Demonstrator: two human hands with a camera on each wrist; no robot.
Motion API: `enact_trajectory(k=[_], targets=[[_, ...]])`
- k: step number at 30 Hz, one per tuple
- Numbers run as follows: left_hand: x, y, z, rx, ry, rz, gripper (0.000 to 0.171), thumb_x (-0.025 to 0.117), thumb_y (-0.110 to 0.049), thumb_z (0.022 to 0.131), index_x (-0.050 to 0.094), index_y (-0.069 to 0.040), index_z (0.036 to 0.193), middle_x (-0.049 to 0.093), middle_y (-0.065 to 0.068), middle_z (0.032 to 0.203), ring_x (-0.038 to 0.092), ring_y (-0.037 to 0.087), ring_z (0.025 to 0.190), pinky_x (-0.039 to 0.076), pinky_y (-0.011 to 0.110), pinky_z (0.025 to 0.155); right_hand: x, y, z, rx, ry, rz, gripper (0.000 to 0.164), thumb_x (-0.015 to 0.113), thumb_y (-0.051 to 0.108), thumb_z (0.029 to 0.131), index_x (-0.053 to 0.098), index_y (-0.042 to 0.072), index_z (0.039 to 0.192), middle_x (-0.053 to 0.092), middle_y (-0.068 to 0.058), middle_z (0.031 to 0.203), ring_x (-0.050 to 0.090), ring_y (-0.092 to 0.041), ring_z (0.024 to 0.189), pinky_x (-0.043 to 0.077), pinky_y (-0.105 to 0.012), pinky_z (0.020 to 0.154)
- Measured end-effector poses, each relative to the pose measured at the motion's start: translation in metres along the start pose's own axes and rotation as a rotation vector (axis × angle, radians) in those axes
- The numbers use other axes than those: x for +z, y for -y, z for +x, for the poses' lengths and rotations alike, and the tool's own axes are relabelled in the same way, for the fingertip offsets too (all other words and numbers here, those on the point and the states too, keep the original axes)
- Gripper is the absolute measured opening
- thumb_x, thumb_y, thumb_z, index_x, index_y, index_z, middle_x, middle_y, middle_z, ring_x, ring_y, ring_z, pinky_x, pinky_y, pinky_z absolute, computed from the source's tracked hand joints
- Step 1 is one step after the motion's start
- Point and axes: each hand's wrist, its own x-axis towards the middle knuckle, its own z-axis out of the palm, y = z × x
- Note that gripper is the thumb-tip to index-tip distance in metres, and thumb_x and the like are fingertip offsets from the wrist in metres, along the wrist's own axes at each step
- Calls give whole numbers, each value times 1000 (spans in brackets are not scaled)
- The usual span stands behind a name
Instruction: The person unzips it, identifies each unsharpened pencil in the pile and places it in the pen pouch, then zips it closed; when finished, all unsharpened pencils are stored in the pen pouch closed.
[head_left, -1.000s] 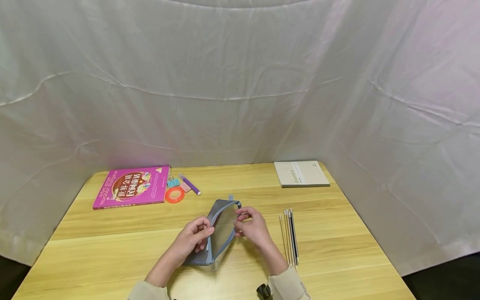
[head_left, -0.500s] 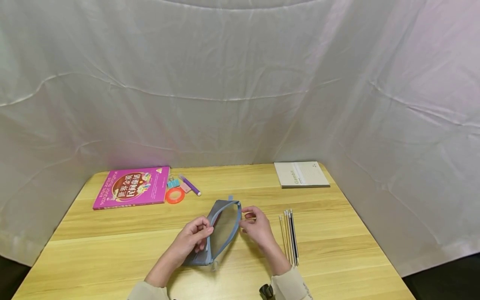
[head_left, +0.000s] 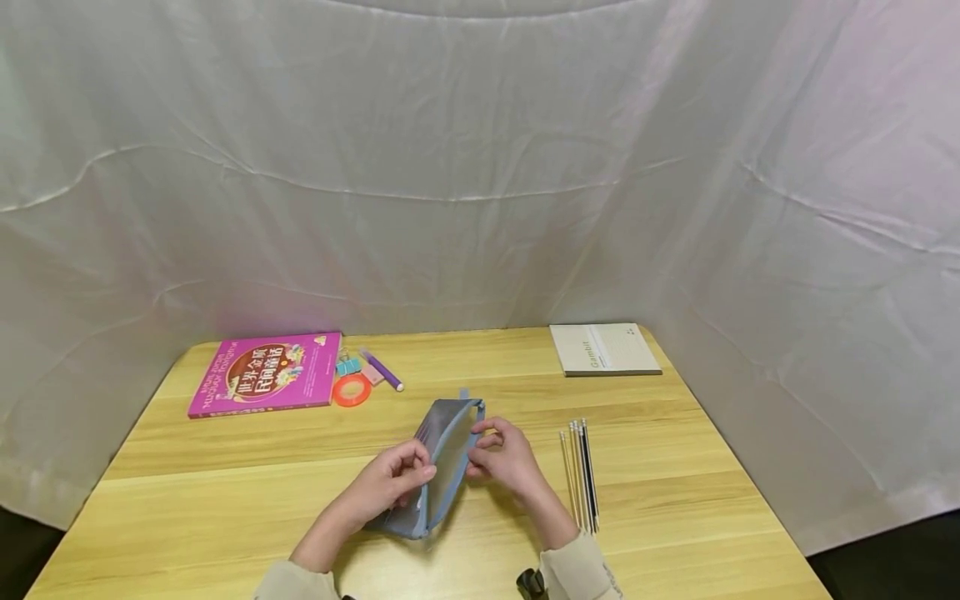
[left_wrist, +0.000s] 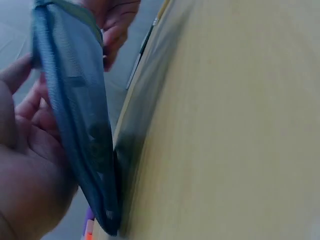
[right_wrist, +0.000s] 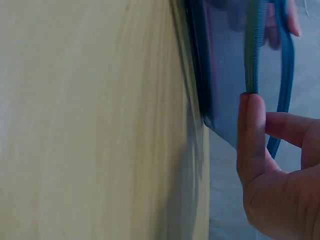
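A grey-blue zip pencil pouch [head_left: 442, 421] stands tilted on the table in the head view, its zipped mouth spread open. My left hand [head_left: 393, 481] holds its left side, thumb at the rim. In the left wrist view that hand's fingers [left_wrist: 37, 107] lie against the zip edge. On the opposite side, my right hand [head_left: 510, 458] grips the other rim. The right wrist view has its fingertips [right_wrist: 252, 107] pinching the zip tape's edge. See-through panels [right_wrist: 227, 65] show part of the left hand behind the pouch.
Several thin pencils [head_left: 577, 475] lie side by side right of the right hand. Further back are a magenta book [head_left: 262, 375], an orange tape roll [head_left: 351, 390], a blue binder clip [head_left: 348, 367], a pink block [head_left: 372, 375], a purple marker [head_left: 382, 371] and a beige notebook [head_left: 606, 348].
The right hand came off the rim slightly half a second ago and is back on it. The pouch's mouth has narrowed and its left side has swung right, with the left hand following.
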Motion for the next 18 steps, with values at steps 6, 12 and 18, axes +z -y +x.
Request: enact_trajectory(k=[6,12,18], targets=[[-3,-5,-10,56,84,231,28,78,-28,94,61,-12,108,58,3,87,49,3,66,45,20,57,5,2,1,1,-31,62,41,69,-14,89,52,-10,126,64,-17,94,71,-18,68,65,-42,74],[-4,-7,-27,124,80,557,88,99,-41,63,54,-29,138,59,-4,127,59,12,102,53,27,86,5,2,3,21,-38,111,41,68,-15,89,50,-9,126,67,-21,96,71,-17,68,65,-39,74],[1,-9,-32,140,41,739,81,91,-40,76,53,-32,147,61,-2,144,60,22,125,53,45,101,4,2,4,29,-54,134,40,67,-15,89,50,-8,124,70,-19,94,72,-17,68,64,-36,74]])
